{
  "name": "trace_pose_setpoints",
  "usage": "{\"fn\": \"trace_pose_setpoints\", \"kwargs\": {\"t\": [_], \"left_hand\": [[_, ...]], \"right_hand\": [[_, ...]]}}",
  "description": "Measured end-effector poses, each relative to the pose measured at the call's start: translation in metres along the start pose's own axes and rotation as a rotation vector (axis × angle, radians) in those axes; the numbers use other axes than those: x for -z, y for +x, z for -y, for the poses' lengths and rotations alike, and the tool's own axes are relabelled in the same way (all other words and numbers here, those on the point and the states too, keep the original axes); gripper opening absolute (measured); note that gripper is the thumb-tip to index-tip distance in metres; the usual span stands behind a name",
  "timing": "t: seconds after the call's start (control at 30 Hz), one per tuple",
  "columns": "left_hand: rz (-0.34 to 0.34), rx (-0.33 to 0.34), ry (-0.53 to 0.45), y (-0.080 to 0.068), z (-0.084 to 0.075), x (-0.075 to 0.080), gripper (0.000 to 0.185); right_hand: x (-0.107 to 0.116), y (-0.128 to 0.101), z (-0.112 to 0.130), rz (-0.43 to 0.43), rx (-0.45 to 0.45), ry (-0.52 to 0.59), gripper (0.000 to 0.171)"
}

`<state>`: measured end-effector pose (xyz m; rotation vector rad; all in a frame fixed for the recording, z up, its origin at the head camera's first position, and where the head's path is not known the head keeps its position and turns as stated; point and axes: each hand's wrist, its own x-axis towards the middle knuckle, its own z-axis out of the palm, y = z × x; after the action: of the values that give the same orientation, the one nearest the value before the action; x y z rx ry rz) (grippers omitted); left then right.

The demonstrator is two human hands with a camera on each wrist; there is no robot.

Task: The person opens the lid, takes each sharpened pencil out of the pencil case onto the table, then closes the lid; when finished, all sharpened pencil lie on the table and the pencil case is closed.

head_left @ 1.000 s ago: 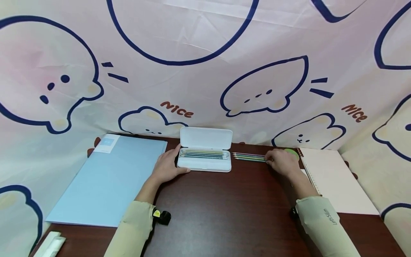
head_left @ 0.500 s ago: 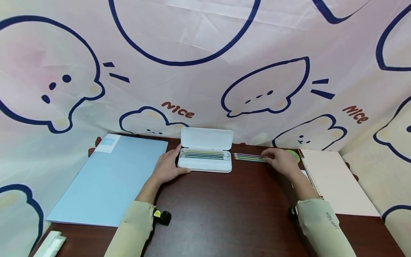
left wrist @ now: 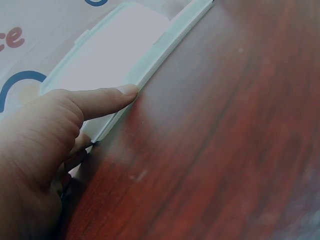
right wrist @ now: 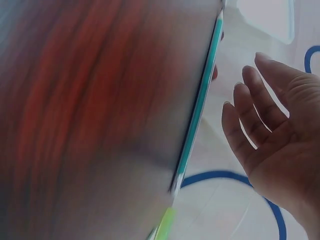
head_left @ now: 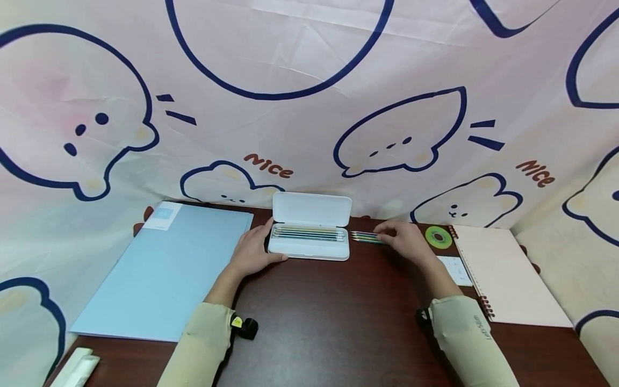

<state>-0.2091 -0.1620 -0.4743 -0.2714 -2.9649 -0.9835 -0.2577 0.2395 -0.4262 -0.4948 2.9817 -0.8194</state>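
A white pencil case [head_left: 309, 250] stands at the back of the table, its lid [head_left: 311, 208] raised and several pencils [head_left: 307, 233] lying inside. My left hand [head_left: 252, 250] holds its left end; in the left wrist view the thumb [left wrist: 107, 101] lies against the front edge, the other fingers partly hidden behind the end. To the right of the case lie several coloured pencils [head_left: 365, 237], tips toward it. Over their right part is my right hand [head_left: 405, 241]. In the right wrist view its fingers [right wrist: 265, 107] are extended with nothing between them, apart from a teal pencil [right wrist: 200, 100].
A large light-blue folder [head_left: 164, 274] lies on the left, with white wrapped pieces [head_left: 74, 368] at the near left corner. To the right are a green ring-shaped roll [head_left: 438, 237], a white card [head_left: 454, 270] and a spiral notebook [head_left: 512, 274]. Patterned cloth [head_left: 309, 134] rises behind the table.
My right hand has moved left along the loose pencils toward the case, uncovering the green roll and the white card. My left hand stays on the pencil case.
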Motion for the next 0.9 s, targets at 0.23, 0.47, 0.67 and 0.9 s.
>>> {"fn": "trace_pose_setpoints", "kwargs": {"t": [0.23,0.47,0.67,0.9], "left_hand": [[-0.002,0.000,-0.003,0.001,-0.001,-0.002,0.110],[0.002,-0.005,-0.006,0.002,-0.002,-0.001,0.110],[0.001,0.002,-0.008,0.000,0.000,-0.001,0.110],[-0.005,-0.003,-0.006,0.000,0.002,-0.002,0.110]], "right_hand": [[-0.016,0.012,0.025,0.021,-0.004,0.008,0.014],[-0.031,0.021,0.047,0.056,0.041,0.008,0.015],[-0.040,0.025,0.061,0.102,0.103,-0.024,0.018],[-0.047,0.029,0.069,0.162,0.121,-0.133,0.023]]}}
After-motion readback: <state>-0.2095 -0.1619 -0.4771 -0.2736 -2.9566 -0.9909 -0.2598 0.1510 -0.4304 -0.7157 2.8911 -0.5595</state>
